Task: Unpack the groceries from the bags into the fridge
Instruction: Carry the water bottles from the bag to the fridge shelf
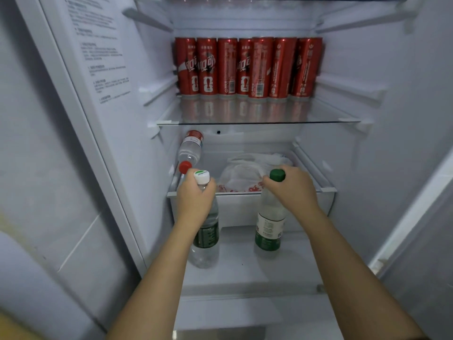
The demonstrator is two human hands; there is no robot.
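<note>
Inside the open fridge my left hand [193,197] grips the neck of a clear water bottle [207,239] with a white cap and green label. My right hand [293,190] grips the neck of a second bottle [269,229] with a dark green cap. Both bottles stand upright on the white bottom shelf [245,263], apart from each other. A red-capped water bottle [190,149] lies tilted in the drawer [245,207] behind them, at its left end.
A row of several red soda cans [247,67] lines the back of the glass shelf [257,122] above. A white plastic bag [247,173] fills the drawer's middle. The fridge door [81,94] stands open at left.
</note>
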